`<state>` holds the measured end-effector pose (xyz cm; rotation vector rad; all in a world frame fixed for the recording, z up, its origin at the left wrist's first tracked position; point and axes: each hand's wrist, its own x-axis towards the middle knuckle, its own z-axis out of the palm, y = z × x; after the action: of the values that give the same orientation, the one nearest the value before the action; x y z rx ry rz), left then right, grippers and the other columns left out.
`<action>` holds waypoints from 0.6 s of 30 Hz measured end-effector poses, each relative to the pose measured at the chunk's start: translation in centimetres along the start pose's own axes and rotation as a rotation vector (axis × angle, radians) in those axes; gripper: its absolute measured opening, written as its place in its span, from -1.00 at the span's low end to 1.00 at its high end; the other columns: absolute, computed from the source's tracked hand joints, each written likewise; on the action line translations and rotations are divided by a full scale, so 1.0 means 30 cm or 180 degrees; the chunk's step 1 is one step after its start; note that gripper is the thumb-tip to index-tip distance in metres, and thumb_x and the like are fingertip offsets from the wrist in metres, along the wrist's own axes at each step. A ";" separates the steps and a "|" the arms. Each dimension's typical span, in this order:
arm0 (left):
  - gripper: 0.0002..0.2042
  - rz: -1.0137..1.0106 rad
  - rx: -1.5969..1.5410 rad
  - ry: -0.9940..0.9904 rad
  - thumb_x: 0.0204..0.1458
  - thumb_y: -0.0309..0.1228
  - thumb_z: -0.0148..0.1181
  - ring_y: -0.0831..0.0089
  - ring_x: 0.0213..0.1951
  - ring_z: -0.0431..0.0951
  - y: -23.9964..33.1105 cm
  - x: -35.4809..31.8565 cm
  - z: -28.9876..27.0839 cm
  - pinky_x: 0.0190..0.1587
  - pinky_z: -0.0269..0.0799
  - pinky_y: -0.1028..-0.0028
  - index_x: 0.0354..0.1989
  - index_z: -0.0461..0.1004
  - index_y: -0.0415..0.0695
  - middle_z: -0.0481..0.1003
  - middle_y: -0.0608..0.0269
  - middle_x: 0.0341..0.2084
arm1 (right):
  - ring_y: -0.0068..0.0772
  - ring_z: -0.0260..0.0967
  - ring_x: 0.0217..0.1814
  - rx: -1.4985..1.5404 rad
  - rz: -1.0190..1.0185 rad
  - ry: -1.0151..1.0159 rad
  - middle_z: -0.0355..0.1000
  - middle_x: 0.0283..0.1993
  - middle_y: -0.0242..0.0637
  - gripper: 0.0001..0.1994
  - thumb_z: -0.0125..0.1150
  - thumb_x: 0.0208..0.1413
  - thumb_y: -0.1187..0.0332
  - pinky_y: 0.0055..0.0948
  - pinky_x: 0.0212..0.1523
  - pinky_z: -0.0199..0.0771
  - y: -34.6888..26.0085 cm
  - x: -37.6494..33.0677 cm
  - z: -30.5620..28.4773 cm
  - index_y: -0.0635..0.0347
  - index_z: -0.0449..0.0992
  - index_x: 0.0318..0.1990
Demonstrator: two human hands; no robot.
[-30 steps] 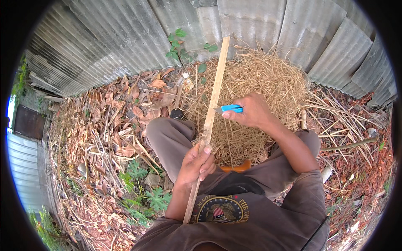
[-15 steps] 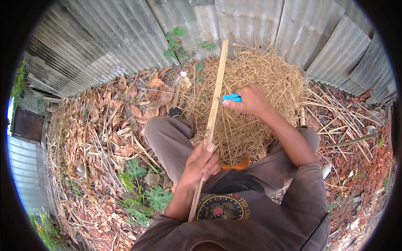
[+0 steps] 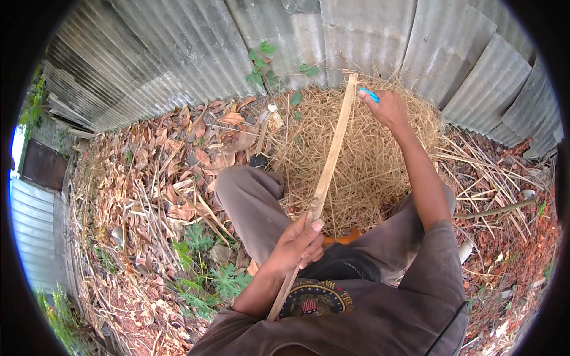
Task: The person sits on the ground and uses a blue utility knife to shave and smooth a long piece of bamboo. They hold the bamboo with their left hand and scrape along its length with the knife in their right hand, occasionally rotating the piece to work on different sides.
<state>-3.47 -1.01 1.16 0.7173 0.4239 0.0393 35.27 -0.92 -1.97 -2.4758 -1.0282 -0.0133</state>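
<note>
A long, flat strip of pale wood or bamboo (image 3: 336,145) slants from my chest up and away over the straw-like pile. My left hand (image 3: 295,244) is wrapped around its lower part, where the surface looks darker. Close to the strip's far end, my right hand (image 3: 390,108) grips a blue-handled cutter knife (image 3: 369,95). Its blade is hard to make out beside the strip's edge. A small thin piece (image 3: 349,72) sits crosswise at the strip's far tip; whether it is still attached I cannot tell.
Thin shavings form a big pile (image 3: 380,154) between my legs and the corrugated metal fence (image 3: 368,35). Dry leaves (image 3: 172,160) cover the ground at left, beside green plants (image 3: 228,280). An orange object (image 3: 344,238) lies partly hidden near my lap. Loose sticks (image 3: 487,178) lie at right.
My right hand with the cutter knife has moved away from me along the strip to its far end. The strip leans more to the right, and a thin piece now shows at its tip.
</note>
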 end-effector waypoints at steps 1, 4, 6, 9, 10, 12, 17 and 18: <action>-0.79 -0.0068 0.0112 -0.0056 0.30 -0.28 -0.12 0.68 -0.81 0.05 -0.002 -0.006 0.001 -0.60 0.04 0.64 0.06 0.24 0.03 0.09 0.50 -0.79 | -0.02 0.46 -0.46 0.0015 0.0400 0.0225 0.45 -0.60 -0.05 -0.17 -0.17 -0.07 -0.52 -0.06 -0.37 0.40 0.072 0.063 -0.016 0.21 0.57 -0.54; -0.84 -0.0250 0.1018 -0.0552 0.32 -0.31 -0.19 0.66 -0.83 0.05 -0.042 -0.078 0.025 -0.68 0.05 0.64 -0.05 0.22 -0.08 0.10 0.47 -0.80 | 0.03 0.46 -0.44 0.0532 0.1181 0.0728 0.47 -0.55 0.05 -0.12 -0.20 -0.05 -0.52 -0.06 -0.34 0.40 0.214 0.111 -0.078 0.31 0.52 -0.60; -0.83 -0.0104 0.0784 -0.0307 0.31 -0.29 -0.17 0.66 -0.83 0.06 -0.030 -0.072 0.021 -0.67 0.06 0.63 -0.07 0.23 -0.10 0.11 0.46 -0.80 | -0.03 0.42 -0.49 0.0812 0.1071 0.0830 0.43 -0.60 0.00 -0.11 -0.21 -0.04 -0.52 -0.08 -0.39 0.36 0.225 0.118 -0.081 0.31 0.49 -0.65; -0.84 0.0257 0.0262 0.0247 0.30 -0.27 -0.13 0.65 -0.84 0.03 0.013 -0.019 -0.013 -0.62 0.02 0.61 -0.22 0.26 -0.08 0.10 0.47 -0.83 | -0.17 0.31 -0.61 0.0871 0.0581 0.0432 0.32 -0.72 -0.14 -0.12 -0.19 -0.03 -0.51 -0.13 -0.51 0.27 0.101 0.025 -0.073 0.31 0.43 -0.72; -0.83 0.0346 0.0240 0.0265 0.30 -0.26 -0.13 0.66 -0.84 0.03 0.026 -0.012 -0.017 -0.62 0.01 0.61 -0.24 0.26 -0.08 0.11 0.48 -0.83 | -0.22 0.25 -0.66 0.0849 0.0269 0.0169 0.26 -0.76 -0.19 -0.13 -0.19 -0.03 -0.51 -0.16 -0.56 0.23 0.025 -0.034 -0.056 0.30 0.42 -0.73; -0.82 0.0520 0.0216 0.0313 0.30 -0.24 -0.14 0.67 -0.84 0.04 0.038 -0.002 -0.026 -0.62 0.00 0.62 -0.26 0.26 -0.07 0.11 0.48 -0.84 | -0.26 0.21 -0.72 0.0850 -0.0377 -0.0344 0.19 -0.82 -0.26 -0.16 -0.15 -0.03 -0.49 -0.20 -0.61 0.21 -0.108 -0.175 -0.025 0.26 0.42 -0.74; -0.80 0.0522 0.0048 0.0103 0.31 -0.25 -0.16 0.65 -0.85 0.04 0.053 0.021 -0.028 -0.64 0.05 0.63 0.00 0.25 -0.02 0.10 0.47 -0.81 | -0.17 0.34 -0.70 0.0740 -0.1639 -0.0708 0.25 -0.83 -0.27 -0.25 -0.02 -0.08 -0.46 -0.20 -0.60 0.32 -0.263 -0.387 -0.032 0.13 0.48 -0.74; -0.80 0.0492 0.0015 0.0100 0.31 -0.25 -0.16 0.65 -0.85 0.04 0.053 0.021 -0.018 -0.64 0.05 0.63 0.01 0.25 -0.02 0.10 0.47 -0.81 | -0.15 0.36 -0.69 0.0630 -0.1817 -0.0638 0.27 -0.82 -0.27 -0.26 -0.01 -0.09 -0.46 -0.19 -0.60 0.33 -0.263 -0.396 -0.033 0.11 0.48 -0.74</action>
<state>-2.92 0.65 1.61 0.7538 0.3979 0.1955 21.56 -4.42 -0.02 -1.9643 -1.7008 0.1518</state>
